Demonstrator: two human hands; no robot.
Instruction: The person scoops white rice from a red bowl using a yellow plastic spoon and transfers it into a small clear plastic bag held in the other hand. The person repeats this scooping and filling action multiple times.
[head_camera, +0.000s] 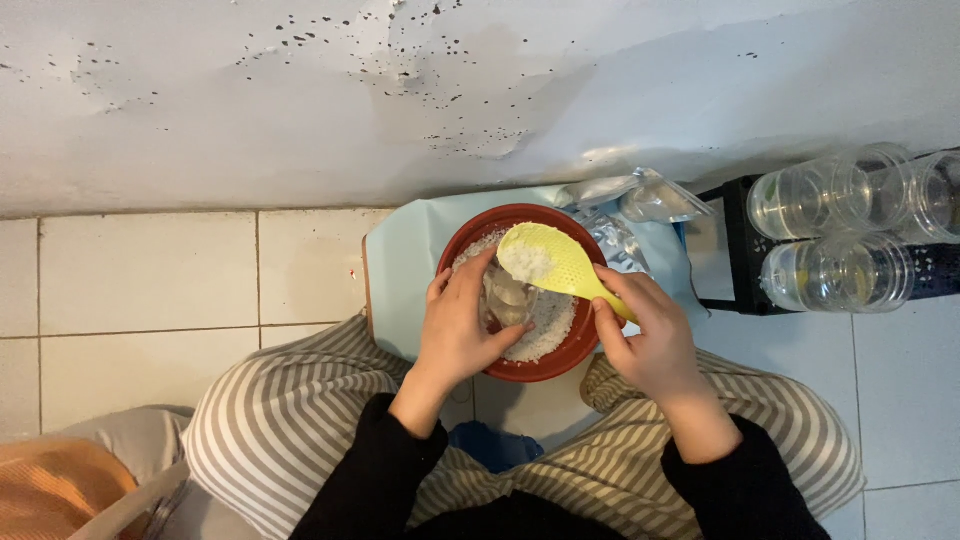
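A: Big stuff first? Cracked white wall (300, 100) across the top, tiled floor (150, 290) at left, pale blue mat (400, 260) mid-frame.

B: Red bowl (470, 235) of white grains centre frame, on the mat to catch spills. Clear jars (840, 225) lie on a black rack, right edge.

A: Hands?

B: Left hand (455, 330) wraps a small clear cup (508, 298) inside the bowl, steadying it. Right hand (650, 335) grips the yellow scoop (550, 258), loaded, just over the cup.

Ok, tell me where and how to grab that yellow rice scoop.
Grip the yellow rice scoop by its narrow handle, coming from the right side, where the right hand already wraps it. The handle slants down to the right, clear of the red bowl; the broad head carries white rice, so keep it level.
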